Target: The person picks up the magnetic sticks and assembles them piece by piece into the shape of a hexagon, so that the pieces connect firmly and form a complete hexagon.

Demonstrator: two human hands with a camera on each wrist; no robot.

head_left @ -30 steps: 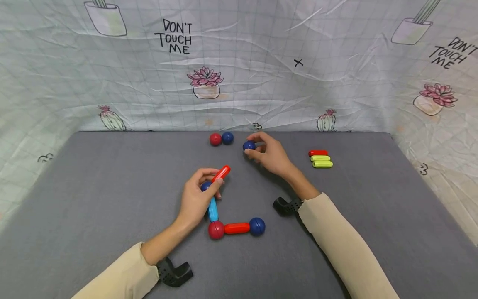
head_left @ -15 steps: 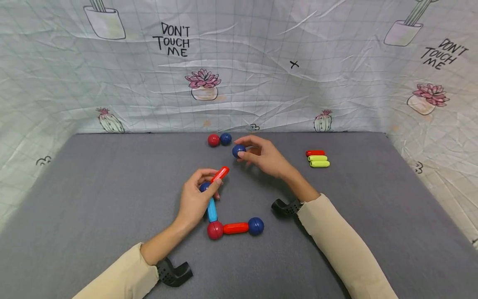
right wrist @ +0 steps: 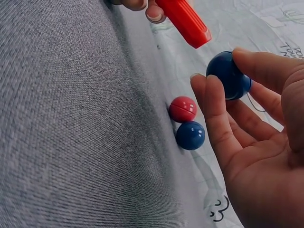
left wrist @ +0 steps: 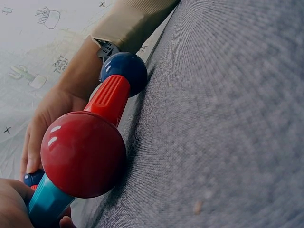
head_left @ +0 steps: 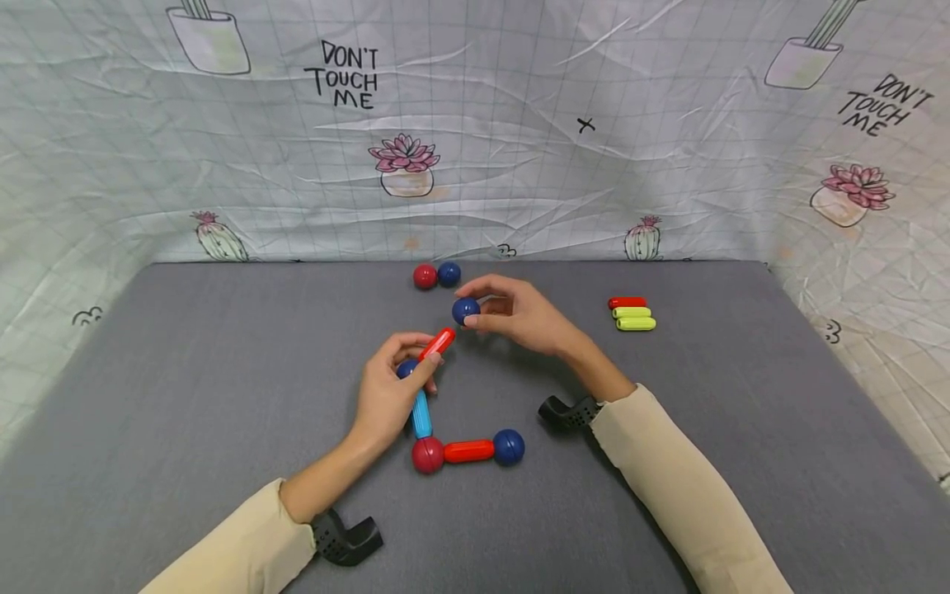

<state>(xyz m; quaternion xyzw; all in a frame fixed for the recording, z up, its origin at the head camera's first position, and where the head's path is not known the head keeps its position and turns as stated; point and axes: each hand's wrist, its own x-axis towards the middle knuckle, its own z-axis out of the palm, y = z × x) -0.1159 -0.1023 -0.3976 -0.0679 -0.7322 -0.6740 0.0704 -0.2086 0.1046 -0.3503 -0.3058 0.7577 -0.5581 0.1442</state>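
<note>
Fabric (head_left: 223,412), grey and finely woven, fills the lower frame in the head view. At centre, the left hand (head_left: 383,396) has thumb and fingers clamped on a glossy red ribbed plastic rod (head_left: 438,343), slanting up to the right; a smooth dark blue ball (head_left: 404,370) sits among those fingers, any join hidden. Below run a light blue ribbed rod (head_left: 421,415), a seamed red ball (head_left: 427,455), a faceted red rod (head_left: 469,451) and a shiny blue end ball (head_left: 509,447), linked in an L. Just right of upper centre, the right hand (head_left: 523,318) pinches a glossy blue sphere (head_left: 466,311), near the slanting rod's tip but apart from it. Behind, a loose red ball (head_left: 425,276) touches a loose blue ball (head_left: 449,274), before creased, grid-printed white cloth (head_left: 505,181).
</note>
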